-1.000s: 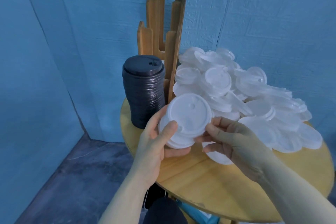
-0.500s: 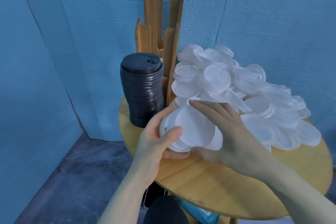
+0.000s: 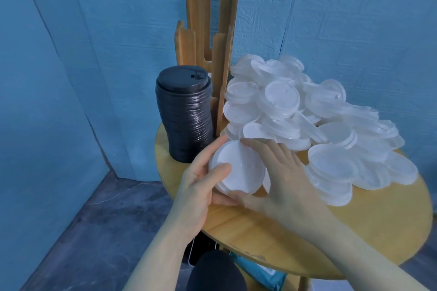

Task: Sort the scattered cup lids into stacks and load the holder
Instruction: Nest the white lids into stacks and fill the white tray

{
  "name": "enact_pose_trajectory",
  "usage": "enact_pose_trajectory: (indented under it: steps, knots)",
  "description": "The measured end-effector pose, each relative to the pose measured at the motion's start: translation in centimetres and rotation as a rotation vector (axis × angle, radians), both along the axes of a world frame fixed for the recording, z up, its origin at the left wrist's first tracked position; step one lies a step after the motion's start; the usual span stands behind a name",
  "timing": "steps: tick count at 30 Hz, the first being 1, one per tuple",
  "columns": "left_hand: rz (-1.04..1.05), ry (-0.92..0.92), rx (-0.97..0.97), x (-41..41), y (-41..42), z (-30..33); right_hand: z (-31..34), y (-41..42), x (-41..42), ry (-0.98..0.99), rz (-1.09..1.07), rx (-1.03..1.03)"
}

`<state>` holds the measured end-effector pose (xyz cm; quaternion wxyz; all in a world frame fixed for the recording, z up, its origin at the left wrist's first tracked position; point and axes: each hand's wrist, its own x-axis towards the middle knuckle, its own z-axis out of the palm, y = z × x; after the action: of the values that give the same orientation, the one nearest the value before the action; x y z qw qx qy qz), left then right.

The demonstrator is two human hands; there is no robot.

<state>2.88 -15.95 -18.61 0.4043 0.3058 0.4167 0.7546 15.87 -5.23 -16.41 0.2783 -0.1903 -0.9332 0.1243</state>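
So the left hand (image 3: 201, 179) had a small stack of white plastic lids (image 3: 238, 170) cupped in it, thumb curled over the flat top lid and fingers wrapped underneath, right over the front left edge of the round wooden table (image 3: 260, 238). The stack looked thin, just a few lids nested together, smooth and a bit glossy, with a shallow raised rim around the top one.

The right hand (image 3: 281, 177) was laid against the right side of that same stack with its fingers spread and mostly straight, and the thumb tucked under the stack's near edge. It looked more like pressing and steadying than gripping.

Behind and to the right, a big loose pile of white lids (image 3: 319, 125) covered the back right half of the table, all round translucent discs tipped every which way, some upside down, some overlapping at the pile's near edge.

At the table's back left edge stood a tall stack of black lids (image 3: 184, 116), ribbed and shiny down its side, leaning a little, with a sip hole showing on the top one. Just beside it, touching or near enough, was the wooden lid holder (image 3: 212, 42), made of upright plank slats with stepped tops, pale brown grain. I couldn't tell if any lids were inside it.

The table's top was light yellowish wood with visible grain. Blue textured walls (image 3: 94, 30) sat behind everything.
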Motion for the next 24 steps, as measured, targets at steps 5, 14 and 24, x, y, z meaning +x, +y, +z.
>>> enact_pose_trajectory:
  steps: [5, 14, 24]
  knots:
    - [0.025, -0.019, -0.047, -0.3, 0.0, -0.1, 0.0, 0.7, 1.8, 0.057, 0.015, -0.016]
    - [0.024, -0.070, -0.053, -0.5, 0.4, -0.1, -1.9, 3.5, 8.6, -0.165, -0.088, 0.012]
    - [0.007, -0.068, -0.063, -0.5, 0.4, -0.3, -0.9, 2.2, 8.5, 0.212, -0.120, -0.083]
